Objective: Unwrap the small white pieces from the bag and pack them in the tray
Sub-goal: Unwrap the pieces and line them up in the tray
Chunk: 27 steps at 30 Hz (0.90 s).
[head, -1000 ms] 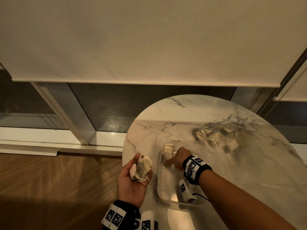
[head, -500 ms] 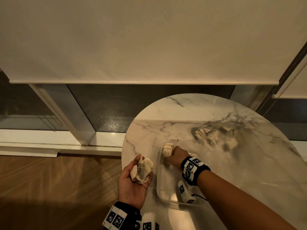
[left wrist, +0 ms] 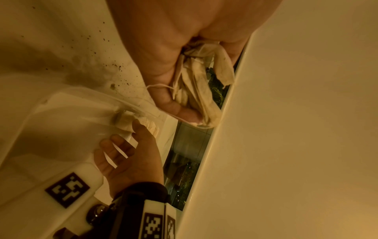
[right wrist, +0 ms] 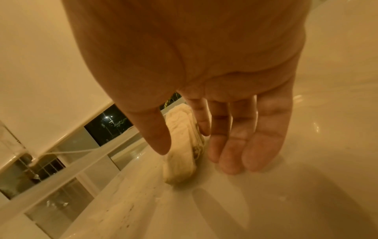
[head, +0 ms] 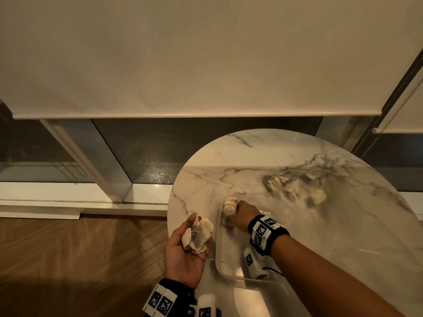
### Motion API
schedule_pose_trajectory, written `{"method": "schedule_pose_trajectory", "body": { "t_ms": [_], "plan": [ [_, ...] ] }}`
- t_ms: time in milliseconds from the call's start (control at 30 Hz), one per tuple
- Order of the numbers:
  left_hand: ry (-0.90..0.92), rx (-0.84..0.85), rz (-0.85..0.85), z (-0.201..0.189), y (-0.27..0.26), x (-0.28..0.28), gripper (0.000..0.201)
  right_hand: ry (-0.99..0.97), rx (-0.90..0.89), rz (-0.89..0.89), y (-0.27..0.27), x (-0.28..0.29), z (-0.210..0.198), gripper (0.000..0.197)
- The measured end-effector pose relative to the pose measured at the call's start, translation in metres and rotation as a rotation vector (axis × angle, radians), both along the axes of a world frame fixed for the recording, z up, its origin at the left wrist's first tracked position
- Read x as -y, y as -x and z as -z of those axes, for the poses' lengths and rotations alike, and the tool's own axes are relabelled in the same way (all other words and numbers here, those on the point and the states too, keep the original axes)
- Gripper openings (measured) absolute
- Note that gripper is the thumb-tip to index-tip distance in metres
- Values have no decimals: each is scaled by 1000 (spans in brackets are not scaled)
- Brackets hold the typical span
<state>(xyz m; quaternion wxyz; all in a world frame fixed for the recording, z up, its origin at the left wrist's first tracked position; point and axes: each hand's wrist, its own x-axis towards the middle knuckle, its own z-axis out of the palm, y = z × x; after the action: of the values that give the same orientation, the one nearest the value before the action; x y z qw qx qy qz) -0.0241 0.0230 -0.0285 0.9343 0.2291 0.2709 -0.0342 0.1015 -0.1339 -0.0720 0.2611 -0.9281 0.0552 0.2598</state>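
My left hand (head: 190, 257) is palm up beside the table's left edge and grips a bunch of small white pieces (head: 199, 235) with strings; in the left wrist view its fingers (left wrist: 175, 110) curl round the white pieces (left wrist: 196, 84). A clear plastic tray (head: 218, 259) lies on the marble table (head: 251, 156). My right hand (head: 238, 211) is inside the tray at its far left corner. Its straight fingers (right wrist: 231, 153) and thumb lie on either side of a stack of white pieces (right wrist: 180, 165) that stands on edge there. The crumpled clear bag (head: 297, 186) with more pieces lies farther right.
The round table's edge (head: 170, 216) runs just left of the tray, with wooden floor (head: 80, 259) below. A window frame (head: 91, 161) and a lowered roller blind (head: 206, 65) stand behind the table. Dark crumbs (left wrist: 118, 66) speckle the tabletop near the tray.
My right hand has shifted slightly toward the tray's far corner against the stack. My left hand keeps its bunch in the same place.
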Motion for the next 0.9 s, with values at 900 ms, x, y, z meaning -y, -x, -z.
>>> {"method": "schedule_pose_trajectory", "body": {
  "t_ms": [900],
  "plan": [
    [-30, -6, 64, -5, -1, 32, 38, -432, 531, -144, 108, 5, -100, 32]
  ]
}}
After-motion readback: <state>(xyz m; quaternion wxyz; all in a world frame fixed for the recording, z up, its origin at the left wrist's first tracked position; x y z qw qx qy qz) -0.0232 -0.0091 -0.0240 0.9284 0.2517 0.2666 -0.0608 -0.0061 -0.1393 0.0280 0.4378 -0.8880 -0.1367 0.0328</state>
